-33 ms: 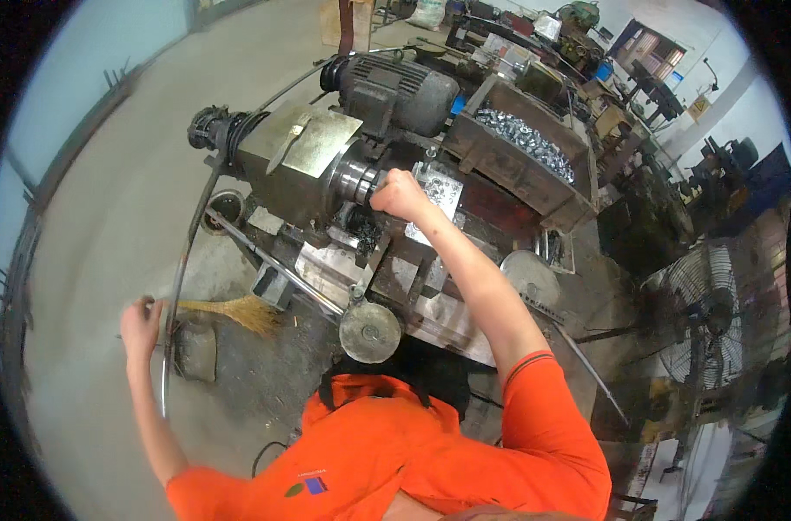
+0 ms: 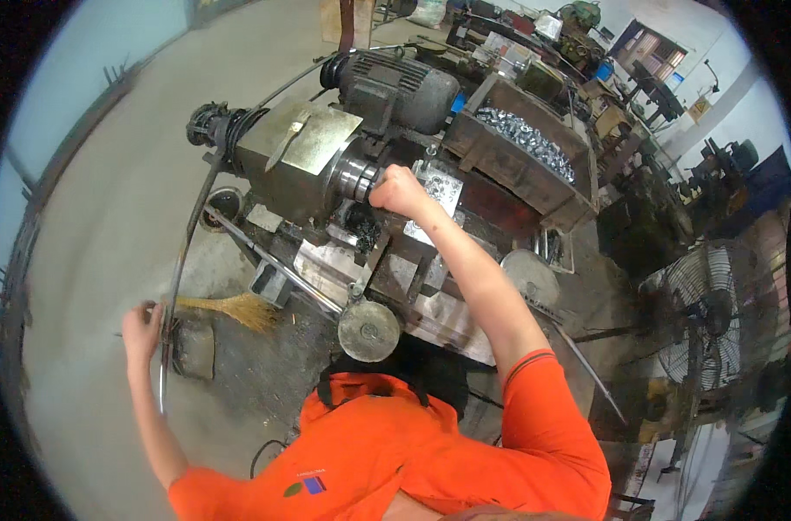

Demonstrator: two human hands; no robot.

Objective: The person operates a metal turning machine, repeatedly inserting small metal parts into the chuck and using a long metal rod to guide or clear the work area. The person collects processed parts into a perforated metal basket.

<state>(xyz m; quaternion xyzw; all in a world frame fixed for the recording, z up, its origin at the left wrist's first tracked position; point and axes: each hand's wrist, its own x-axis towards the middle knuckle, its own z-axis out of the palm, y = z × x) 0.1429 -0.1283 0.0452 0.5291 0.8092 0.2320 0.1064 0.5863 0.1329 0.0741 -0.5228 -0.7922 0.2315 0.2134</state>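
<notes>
My right hand (image 2: pixel 397 191) is closed at the front of the lathe's round metal chuck (image 2: pixel 355 179). Whatever its fingers pinch is hidden behind them. Out to the left, my left hand (image 2: pixel 141 332) curls at the lower part of a long metal lever (image 2: pixel 182 252), which rises to the spindle housing (image 2: pixel 293 195). The exact grip is hard to see. On the housing's flat top lies a brush (image 2: pixel 288 139). A metal plate with shiny pieces (image 2: pixel 440 193) sits just beyond my right hand, and a round handwheel (image 2: pixel 369 332) is below, close to my body.
A dark electric motor (image 2: pixel 400 91) stands behind the housing. To its right, a big metal bin (image 2: pixel 521 178) holds many small shiny parts (image 2: pixel 527 141). A straw broom (image 2: pixel 243 309) lies beside a dustpan-like container (image 2: pixel 194 349). A caged fan (image 2: pixel 704 317) stands at the right.
</notes>
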